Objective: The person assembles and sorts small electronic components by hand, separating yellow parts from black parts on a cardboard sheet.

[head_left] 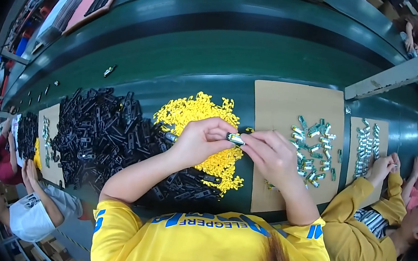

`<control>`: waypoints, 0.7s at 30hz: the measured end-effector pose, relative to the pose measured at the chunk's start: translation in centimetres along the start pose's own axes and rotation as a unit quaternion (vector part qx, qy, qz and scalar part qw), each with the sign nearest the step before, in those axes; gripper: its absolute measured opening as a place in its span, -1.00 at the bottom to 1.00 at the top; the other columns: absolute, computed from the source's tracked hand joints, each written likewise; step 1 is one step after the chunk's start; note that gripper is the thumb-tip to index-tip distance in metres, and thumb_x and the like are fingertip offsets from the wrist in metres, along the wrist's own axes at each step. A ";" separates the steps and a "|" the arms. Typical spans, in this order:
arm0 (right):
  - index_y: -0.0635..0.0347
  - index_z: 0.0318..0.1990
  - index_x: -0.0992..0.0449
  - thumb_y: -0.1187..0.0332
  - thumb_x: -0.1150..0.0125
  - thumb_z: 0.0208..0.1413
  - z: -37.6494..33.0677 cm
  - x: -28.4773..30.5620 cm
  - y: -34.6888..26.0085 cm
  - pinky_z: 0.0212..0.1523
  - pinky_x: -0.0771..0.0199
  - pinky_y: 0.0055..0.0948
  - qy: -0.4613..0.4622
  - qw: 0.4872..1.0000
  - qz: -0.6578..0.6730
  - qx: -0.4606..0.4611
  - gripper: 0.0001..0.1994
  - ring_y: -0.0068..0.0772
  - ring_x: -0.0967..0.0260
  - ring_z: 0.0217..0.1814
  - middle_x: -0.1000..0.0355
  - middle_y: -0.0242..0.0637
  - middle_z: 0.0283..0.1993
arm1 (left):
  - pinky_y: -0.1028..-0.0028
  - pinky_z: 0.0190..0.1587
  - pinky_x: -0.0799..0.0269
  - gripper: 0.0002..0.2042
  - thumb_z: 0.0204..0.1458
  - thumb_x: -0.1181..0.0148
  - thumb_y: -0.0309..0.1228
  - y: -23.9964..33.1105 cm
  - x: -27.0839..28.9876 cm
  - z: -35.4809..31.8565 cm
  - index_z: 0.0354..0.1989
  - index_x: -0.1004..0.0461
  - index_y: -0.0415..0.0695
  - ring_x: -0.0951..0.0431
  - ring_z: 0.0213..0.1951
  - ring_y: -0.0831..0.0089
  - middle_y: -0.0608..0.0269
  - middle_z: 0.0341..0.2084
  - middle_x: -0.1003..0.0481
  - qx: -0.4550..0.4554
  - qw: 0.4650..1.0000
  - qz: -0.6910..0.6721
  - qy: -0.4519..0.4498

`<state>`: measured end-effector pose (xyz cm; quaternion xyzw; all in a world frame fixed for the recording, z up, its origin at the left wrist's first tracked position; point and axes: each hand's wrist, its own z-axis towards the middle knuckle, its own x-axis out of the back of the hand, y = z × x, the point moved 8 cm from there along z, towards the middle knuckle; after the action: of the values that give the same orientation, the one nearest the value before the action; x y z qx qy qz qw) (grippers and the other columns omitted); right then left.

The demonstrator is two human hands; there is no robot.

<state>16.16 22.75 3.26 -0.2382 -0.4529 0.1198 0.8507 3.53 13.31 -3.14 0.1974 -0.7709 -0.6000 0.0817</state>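
In front of my chest, my left hand pinches a small black plastic casing with a silver and green part set in it. A bit of yellow shows at its right end. My right hand meets it there, thumb and forefinger closed on that end; the fingertips hide the detail. Beneath and behind my hands spreads a heap of small yellow plastic pieces. Left of it lies a large pile of black plastic casings. Several green and silver small assemblies lie on a cardboard sheet at my right.
A green conveyor belt runs across beyond the piles, with a loose casing on it. A metal post slants at the right. Co-workers sit close by: a mustard sleeve at right, a white shirt at left.
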 end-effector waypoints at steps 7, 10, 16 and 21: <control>0.19 -0.25 -0.69 0.47 -0.45 -0.09 -0.3 -1.1 1.5 -0.41 -0.38 -0.59 -0.015 0.997 0.069 0.032 -0.81 -0.48 -0.40 -0.40 -0.55 -0.36 -0.27 | 0.66 -0.19 -0.55 -0.76 0.01 -0.27 -0.71 -1.0 -0.3 0.0 -0.13 -0.54 -0.26 -0.63 -0.32 0.55 0.18 -0.33 -0.63 -0.004 1.000 -0.021 -0.009; 0.20 -0.27 -0.68 0.46 -0.44 -0.08 -0.1 -1.9 2.9 -0.45 -0.37 -0.58 -0.052 0.986 0.152 -0.038 -0.83 -0.47 -0.39 -0.46 -0.55 -0.36 -0.32 | 0.64 -0.22 -0.55 -0.77 0.00 -0.27 -0.71 -0.8 -0.5 -0.1 -0.15 -0.54 -0.26 -0.63 -0.34 0.54 0.18 -0.34 -0.64 -0.029 1.000 -0.006 -0.006; 0.24 -0.28 -0.66 0.43 -0.42 -0.03 -1.0 -4.7 4.6 -0.55 -0.34 -0.55 -0.165 0.923 0.255 -0.237 -0.84 -0.46 -0.36 -0.59 -0.56 -0.34 -0.43 | 0.60 -0.33 -0.53 -0.80 -0.03 -0.27 -0.69 1.7 -0.6 -0.8 -0.21 -0.56 -0.25 -0.64 -0.41 0.47 0.21 -0.36 -0.65 -0.167 0.963 0.210 0.020; 0.29 -0.22 -0.65 0.44 -0.42 -0.02 -1.2 -5.3 4.0 -0.56 -0.34 -0.55 -0.095 0.970 0.147 -0.169 -0.80 -0.49 -0.38 -0.59 -0.58 -0.32 -0.43 | 0.57 -0.39 -0.49 -0.80 -0.05 -0.30 -0.64 2.3 -0.3 -0.7 -0.22 -0.58 -0.21 -0.61 -0.47 0.45 0.26 -0.37 -0.65 -0.257 0.904 0.339 0.037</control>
<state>14.19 23.62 -3.16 -0.4297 -0.5056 0.1871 0.7244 3.57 13.31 -0.73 -0.0815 -0.6069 -0.7056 0.3565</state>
